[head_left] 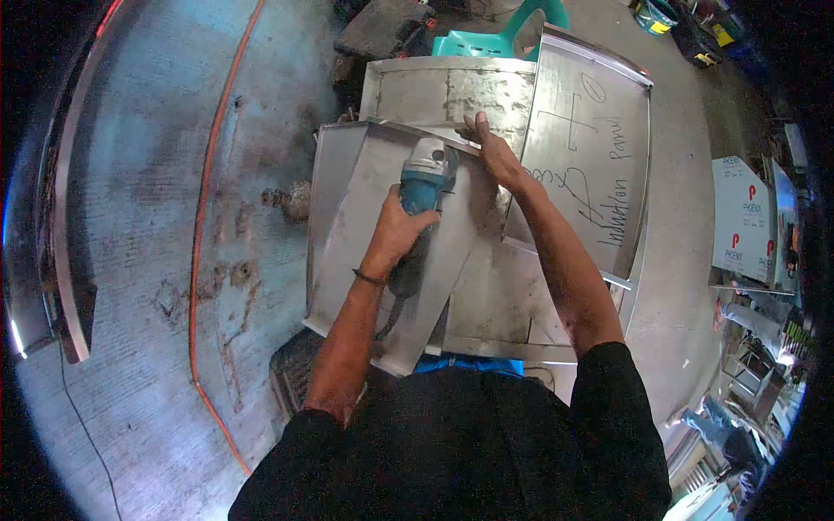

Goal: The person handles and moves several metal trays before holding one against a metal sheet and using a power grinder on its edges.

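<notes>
My left hand [400,227] is wrapped round the teal body of an angle grinder [421,191]. The grinder's silver head points away from me, and its dark rear end and cord trail back toward me. It lies over a bent sheet-metal panel [360,226] with raised edges. Whether its disc touches the metal is hidden. My right hand [498,156] is at the far right corner of this panel, fingers stretched out along the raised edge. To its right lies another metal panel [591,148] with handwritten black marks. Both rest on a larger metal surface [486,304].
An orange hose [208,182] runs along the floor at left. A green plastic chair [486,42] stands beyond the work surface. White boards with red logos [743,217] stand at right. Another person [730,438] is at the lower right. A dark case [382,28] is at the top.
</notes>
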A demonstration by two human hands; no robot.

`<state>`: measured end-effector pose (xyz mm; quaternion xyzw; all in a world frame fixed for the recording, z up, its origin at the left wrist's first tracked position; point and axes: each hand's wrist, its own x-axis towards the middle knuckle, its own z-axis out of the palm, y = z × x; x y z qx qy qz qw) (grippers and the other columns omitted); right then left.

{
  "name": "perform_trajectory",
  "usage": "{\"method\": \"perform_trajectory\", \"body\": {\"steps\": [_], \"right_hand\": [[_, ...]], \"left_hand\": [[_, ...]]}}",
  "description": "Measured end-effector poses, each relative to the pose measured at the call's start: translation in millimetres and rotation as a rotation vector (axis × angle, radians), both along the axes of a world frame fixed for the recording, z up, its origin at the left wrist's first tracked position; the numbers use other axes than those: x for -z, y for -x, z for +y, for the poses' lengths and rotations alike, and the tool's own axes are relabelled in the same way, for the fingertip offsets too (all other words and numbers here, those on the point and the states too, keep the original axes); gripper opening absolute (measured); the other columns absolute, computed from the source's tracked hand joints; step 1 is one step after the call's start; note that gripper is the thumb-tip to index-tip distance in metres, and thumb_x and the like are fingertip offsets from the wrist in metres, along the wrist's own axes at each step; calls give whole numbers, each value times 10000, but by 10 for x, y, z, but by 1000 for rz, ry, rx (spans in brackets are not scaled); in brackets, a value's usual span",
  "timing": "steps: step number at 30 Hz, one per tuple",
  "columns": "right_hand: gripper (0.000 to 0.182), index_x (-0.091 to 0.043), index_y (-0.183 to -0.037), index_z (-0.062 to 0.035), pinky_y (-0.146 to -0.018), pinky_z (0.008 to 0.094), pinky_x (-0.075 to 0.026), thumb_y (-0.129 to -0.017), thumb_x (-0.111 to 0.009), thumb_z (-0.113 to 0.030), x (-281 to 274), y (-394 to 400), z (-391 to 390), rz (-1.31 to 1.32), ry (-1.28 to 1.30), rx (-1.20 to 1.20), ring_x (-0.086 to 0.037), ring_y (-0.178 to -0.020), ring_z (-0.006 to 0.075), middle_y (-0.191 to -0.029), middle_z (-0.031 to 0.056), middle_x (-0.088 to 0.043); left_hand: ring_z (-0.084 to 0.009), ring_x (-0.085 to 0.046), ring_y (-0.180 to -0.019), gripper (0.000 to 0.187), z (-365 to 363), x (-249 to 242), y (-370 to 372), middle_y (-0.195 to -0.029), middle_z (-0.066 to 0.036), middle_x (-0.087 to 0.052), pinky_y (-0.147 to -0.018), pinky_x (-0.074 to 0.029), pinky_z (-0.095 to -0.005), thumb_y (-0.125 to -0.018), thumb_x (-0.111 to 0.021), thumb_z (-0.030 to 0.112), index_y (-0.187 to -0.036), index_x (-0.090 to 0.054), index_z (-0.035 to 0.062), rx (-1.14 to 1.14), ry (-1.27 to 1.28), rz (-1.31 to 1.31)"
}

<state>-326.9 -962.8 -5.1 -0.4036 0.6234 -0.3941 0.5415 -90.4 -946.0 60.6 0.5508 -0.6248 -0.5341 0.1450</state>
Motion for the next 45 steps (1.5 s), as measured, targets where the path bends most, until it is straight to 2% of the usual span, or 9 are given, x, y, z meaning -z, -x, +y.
{"method": "perform_trajectory", "body": {"steps": [1,10,13,23,28,33,38,41,45], "right_hand": [[1066,-280,-1501,4,-1168,405,-191,-860,-104,-829,38,15,-15,-19,-18,-35,-332,-1403,326,-1477,211,-417],[1081,-231,-1510,13,-1183,415,-190,-850,-99,-833,195,47,-72,-227,45,12,-323,-1408,303,-1501,206,-377],[1070,-198,-1519,5,-1181,421,-210,-854,-88,-825,64,73,-8,-182,21,5,-314,-1415,305,-1510,218,-353],[1155,-161,-1525,9,-1179,458,-174,-795,-38,-878,-12,143,-4,-233,-18,-18,-245,-1449,323,-1514,249,-330],[1211,-137,-1525,18,-1174,493,-148,-753,-5,-906,36,177,-44,-447,-20,16,-191,-1467,329,-1521,260,-308],[1224,-131,-1523,25,-1170,494,-164,-746,-23,-915,4,190,-44,-394,-29,-3,-209,-1460,341,-1528,273,-280],[1238,-124,-1517,41,-1178,498,-136,-739,-17,-915,7,218,-49,-521,-31,16,-204,-1461,344,-1538,268,-261],[1245,-119,-1512,56,-1186,496,-96,-738,-9,-913,-11,245,-49,-528,-15,12,-194,-1464,347,-1536,269,-263],[1257,-110,-1509,67,-1188,491,-69,-732,-8,-917,43,268,-50,-517,-27,-4,-183,-1467,344,-1537,270,-259]], "left_hand": [[-265,-617,-937,672,14,-18,19,-1031,-167,-626,-843,-500,-359,-660,-808,198,-1192,-495,-70,-4,4,-20],[-273,-611,-964,687,123,26,49,-1042,-182,-623,-868,-492,-366,-660,-812,207,-1196,-490,-78,50,34,-46],[-276,-612,-965,689,150,9,74,-1050,-184,-625,-871,-491,-368,-659,-813,209,-1196,-490,-79,51,27,-24],[-295,-605,-1011,723,235,-14,178,-1091,-206,-619,-909,-480,-382,-643,-806,221,-1212,-483,-84,82,-5,-43],[-319,-595,-1067,799,274,-60,253,-1142,-234,-609,-952,-461,-385,-633,-814,246,-1254,-458,-108,78,-2,-40],[-345,-564,-1149,874,288,89,218,-1221,-268,-574,-996,-434,-388,-641,-817,271,-1307,-415,-127,128,-64,25],[-368,-512,-1236,996,320,192,222,-1300,-310,-519,-1049,-400,-389,-638,-825,298,-1369,-332,-166,159,-25,-30],[-364,-491,-1266,1045,389,-34,307,-1329,-317,-497,-1069,-384,-381,-635,-830,300,-1391,-291,-180,151,54,-170],[-351,-525,-1217,1002,338,226,213,-1290,-290,-532,-1038,-407,-381,-631,-833,303,-1367,-337,-162,131,-27,-30]]}}
